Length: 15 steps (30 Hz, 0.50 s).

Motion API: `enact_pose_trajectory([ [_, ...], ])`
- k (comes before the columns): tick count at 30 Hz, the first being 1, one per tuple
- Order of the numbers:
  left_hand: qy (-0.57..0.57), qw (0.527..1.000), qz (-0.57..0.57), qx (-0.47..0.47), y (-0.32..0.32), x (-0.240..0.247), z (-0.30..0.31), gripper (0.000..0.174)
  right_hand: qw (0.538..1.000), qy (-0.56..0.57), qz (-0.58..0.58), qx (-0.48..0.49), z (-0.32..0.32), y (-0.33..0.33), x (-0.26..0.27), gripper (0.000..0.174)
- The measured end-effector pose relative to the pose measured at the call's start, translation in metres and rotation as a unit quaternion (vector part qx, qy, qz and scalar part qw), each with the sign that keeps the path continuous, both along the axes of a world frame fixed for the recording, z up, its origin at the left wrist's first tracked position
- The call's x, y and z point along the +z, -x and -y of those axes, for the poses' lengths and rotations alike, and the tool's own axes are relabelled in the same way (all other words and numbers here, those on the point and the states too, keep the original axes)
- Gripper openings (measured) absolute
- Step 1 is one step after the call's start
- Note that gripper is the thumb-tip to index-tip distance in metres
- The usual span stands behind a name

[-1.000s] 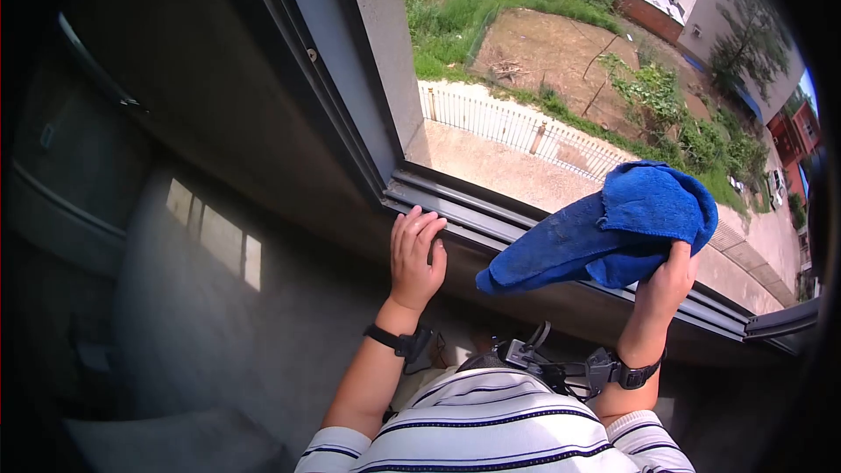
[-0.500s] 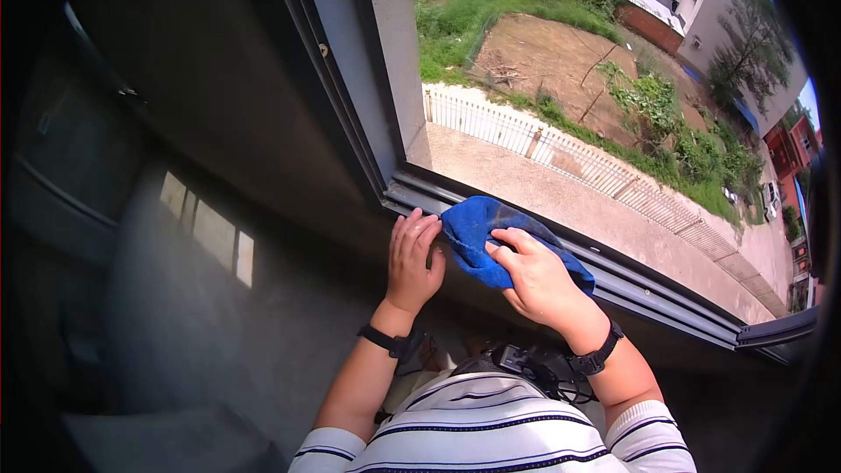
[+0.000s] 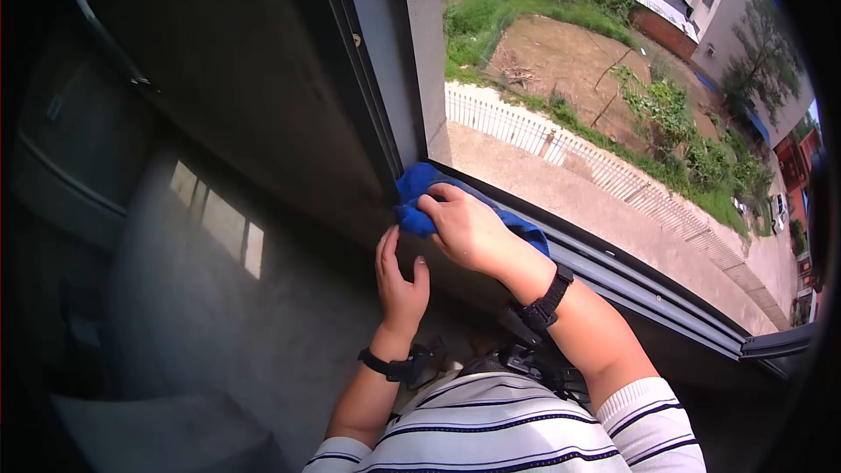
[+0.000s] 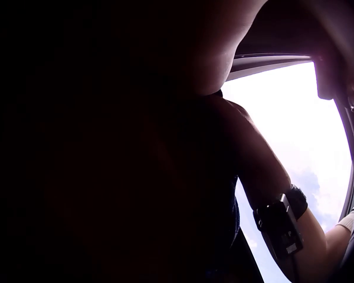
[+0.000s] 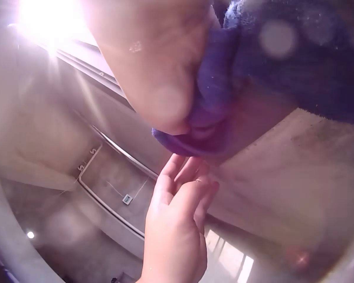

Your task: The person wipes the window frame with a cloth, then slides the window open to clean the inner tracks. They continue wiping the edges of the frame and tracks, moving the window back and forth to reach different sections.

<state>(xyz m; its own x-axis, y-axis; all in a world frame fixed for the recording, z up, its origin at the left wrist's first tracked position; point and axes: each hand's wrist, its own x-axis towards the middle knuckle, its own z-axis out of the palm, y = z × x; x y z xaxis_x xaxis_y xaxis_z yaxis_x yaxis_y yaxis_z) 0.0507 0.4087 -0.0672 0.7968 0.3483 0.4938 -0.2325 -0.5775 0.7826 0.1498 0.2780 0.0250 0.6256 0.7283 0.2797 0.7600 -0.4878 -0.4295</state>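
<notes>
A blue cloth is bunched at the lower left corner of the window frame and trails along the bottom track. My right hand grips it from above, fingers bent over the folds. In the right wrist view, the cloth bulges beside the thumb side of that hand. Just below the cloth is my left hand, fingers straight and thumb apart, holding nothing. Its fingertips come right up to the cloth's lower edge in the right wrist view. Mostly dark, the left wrist view shows the right forearm against bright sky.
Beyond the window opening lie a paved strip, a white fence and a garden plot. Under the sill runs a dark wall, with sunlit patches on the grey floor. Straps with devices circle both wrists.
My right hand has carried the cloth leftward along the track from the right side into the corner. The left hand has come off the sill edge and dropped slightly lower.
</notes>
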Motion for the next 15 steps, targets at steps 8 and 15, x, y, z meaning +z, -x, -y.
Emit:
enact_pose_trajectory([
  [8, 0.012, 0.999, -0.024, -0.033, 0.015, -0.004, -0.005, 0.046, 0.994, 0.039, 0.099, -0.02, -0.001, 0.0, 0.007, 0.016],
  [15, -0.028, 1.0, -0.003, -0.013, 0.019, 0.013, -0.008, 0.036, 0.994, 0.091, 0.053, -0.041, 0.075, 0.035, 0.021, 0.024],
])
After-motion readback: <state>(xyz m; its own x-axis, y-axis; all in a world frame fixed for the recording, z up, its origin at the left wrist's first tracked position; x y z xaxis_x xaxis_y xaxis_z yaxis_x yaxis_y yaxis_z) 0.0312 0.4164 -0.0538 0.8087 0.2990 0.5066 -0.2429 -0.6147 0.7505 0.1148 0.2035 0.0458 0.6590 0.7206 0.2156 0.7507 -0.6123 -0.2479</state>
